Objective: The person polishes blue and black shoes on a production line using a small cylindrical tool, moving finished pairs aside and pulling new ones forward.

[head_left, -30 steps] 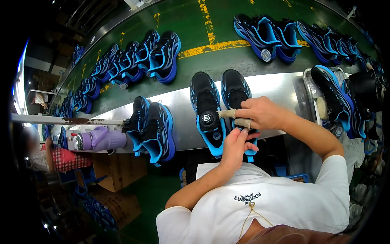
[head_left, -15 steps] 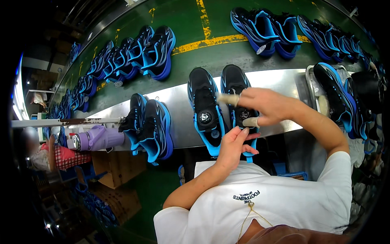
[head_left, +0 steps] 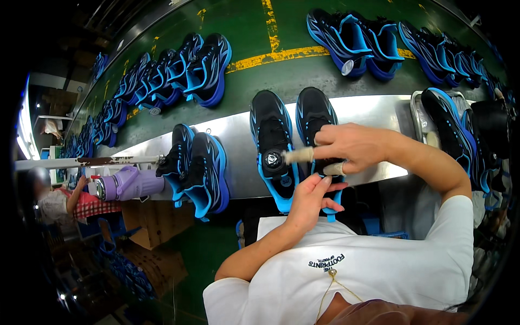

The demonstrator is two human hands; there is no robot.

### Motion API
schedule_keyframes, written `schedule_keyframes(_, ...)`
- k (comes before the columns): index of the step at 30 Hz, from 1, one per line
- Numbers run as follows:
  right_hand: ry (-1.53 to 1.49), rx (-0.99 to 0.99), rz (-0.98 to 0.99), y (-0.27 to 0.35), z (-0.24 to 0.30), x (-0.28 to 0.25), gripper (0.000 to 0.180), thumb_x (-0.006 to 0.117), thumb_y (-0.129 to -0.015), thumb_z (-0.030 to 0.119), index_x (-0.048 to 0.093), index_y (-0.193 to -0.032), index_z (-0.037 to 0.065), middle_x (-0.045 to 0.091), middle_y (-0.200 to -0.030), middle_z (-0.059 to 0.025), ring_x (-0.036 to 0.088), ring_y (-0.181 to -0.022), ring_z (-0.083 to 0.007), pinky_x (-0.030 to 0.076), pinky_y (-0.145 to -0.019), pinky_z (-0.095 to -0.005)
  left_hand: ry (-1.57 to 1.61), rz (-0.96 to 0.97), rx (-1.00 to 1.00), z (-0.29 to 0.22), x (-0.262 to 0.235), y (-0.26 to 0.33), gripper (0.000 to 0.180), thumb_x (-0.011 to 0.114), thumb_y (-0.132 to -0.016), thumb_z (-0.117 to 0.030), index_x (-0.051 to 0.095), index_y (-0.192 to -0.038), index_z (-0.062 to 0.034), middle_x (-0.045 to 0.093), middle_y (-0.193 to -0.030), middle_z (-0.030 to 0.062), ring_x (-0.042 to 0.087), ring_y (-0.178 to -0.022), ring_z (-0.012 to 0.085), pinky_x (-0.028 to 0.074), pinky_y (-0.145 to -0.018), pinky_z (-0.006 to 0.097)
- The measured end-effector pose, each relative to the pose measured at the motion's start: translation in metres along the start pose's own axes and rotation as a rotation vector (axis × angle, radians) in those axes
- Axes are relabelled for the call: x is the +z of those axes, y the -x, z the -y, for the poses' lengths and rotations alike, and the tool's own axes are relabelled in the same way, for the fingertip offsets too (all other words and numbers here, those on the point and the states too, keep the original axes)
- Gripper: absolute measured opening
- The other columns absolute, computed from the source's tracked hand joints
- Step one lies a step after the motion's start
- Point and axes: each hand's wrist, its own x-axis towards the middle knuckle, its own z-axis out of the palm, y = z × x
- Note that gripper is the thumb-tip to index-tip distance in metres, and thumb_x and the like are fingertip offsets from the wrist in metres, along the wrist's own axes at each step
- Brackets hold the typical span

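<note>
A pair of black sneakers with bright blue lining stands on the metal ledge in front of me, toes pointing away. The left sneaker (head_left: 269,116) has a round dial (head_left: 272,158) on its tongue. On the right sneaker (head_left: 315,106), my left hand (head_left: 307,203) pinches the tongue or collar between thumb and finger, its other fingers spread. My right hand (head_left: 352,149) hovers over that sneaker's upper, with pale finger covers on index finger and thumb. These two fingers are apart, and the index tip reaches toward the left sneaker's dial. My right hand hides the right sneaker's dial area.
Another sneaker pair (head_left: 201,168) stands left on the metal ledge (head_left: 235,127), near a purple bottle (head_left: 132,184) and a white pole (head_left: 92,162). More sneakers (head_left: 208,70) line the green surface beyond. At right, sneakers (head_left: 452,130) lean by a tray (head_left: 418,116). Another person's arm (head_left: 76,196) shows far left.
My right index finger has swung down toward me and now covers the right sneaker's dial, which showed before. My left hand keeps its hold. At far left, another person's arm has come into view.
</note>
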Motion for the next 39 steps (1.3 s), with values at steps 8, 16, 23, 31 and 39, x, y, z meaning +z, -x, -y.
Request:
schedule_keyframes(8, 0.105, 0.168, -0.229, 0.006, 0.007, 0.022, 0.064, 0.071, -0.080, 0.031, 0.051, -0.141, 0.032, 0.052, -0.066, -0.0115, 0.057, -0.059, -0.0250, 0.046, -0.053, -0.0362, -0.009, -0.032, 0.003, 0.006, 0.004, -0.005, 0.031, 0.046, -0.103, -0.021, 0.056, -0.117, 0.0043, 0.060, -0.121, 0.0134, 0.060, -0.116, 0.0269, 0.059, -0.058, 0.029)
schedule_keyframes(16, 0.162, 0.008, -0.156, 0.012, 0.000, 0.015, 0.063, 0.067, -0.079, 0.021, 0.051, -0.140, 0.024, 0.050, -0.074, -0.0078, 0.056, -0.075, -0.0287, 0.046, -0.061, -0.0407, 0.010, -0.017, 0.028, 0.006, 0.009, -0.007, 0.031, 0.047, -0.103, -0.022, 0.056, -0.117, 0.0035, 0.061, -0.121, 0.0129, 0.061, -0.115, 0.0252, 0.059, -0.059, 0.029)
schedule_keyframes(23, -0.286, 0.624, -0.248, 0.023, -0.001, 0.000, 0.064, 0.063, -0.092, 0.029, 0.036, -0.151, 0.025, 0.067, -0.084, -0.0095, 0.063, -0.076, -0.0197, 0.050, -0.075, -0.0333, -0.398, 0.087, -0.147, -0.045, 0.005, 0.025, 0.028, 0.053, -0.100, -0.019, 0.060, -0.119, 0.0005, 0.063, -0.116, 0.0129, 0.065, -0.093, 0.0159, 0.053, -0.062, 0.025)
schedule_keyframes(31, -0.197, 0.391, -0.609, 0.002, -0.030, 0.024, 0.057, 0.062, -0.092, 0.024, 0.043, -0.144, 0.014, 0.056, -0.134, -0.0189, 0.059, -0.115, -0.0371, 0.047, -0.097, -0.0392, -1.271, -0.126, 0.872, -0.072, -0.065, -0.007, 0.019, 0.070, -0.077, -0.004, 0.070, -0.096, -0.0045, 0.065, -0.098, 0.0107, 0.059, -0.096, 0.0298, 0.047, -0.084, 0.036)
schedule_keyframes(39, 0.110, 0.251, -0.735, -0.074, -0.069, 0.029, 0.063, 0.066, -0.086, 0.034, 0.046, -0.141, 0.011, 0.060, -0.109, -0.0215, 0.056, -0.102, -0.0391, 0.046, -0.091, -0.0441, -1.234, -0.178, 0.686, -0.077, -0.065, -0.006, 0.034, 0.073, -0.075, -0.006, 0.068, -0.109, -0.0053, 0.063, -0.096, 0.0103, 0.057, -0.085, 0.0274, 0.047, -0.079, 0.034)
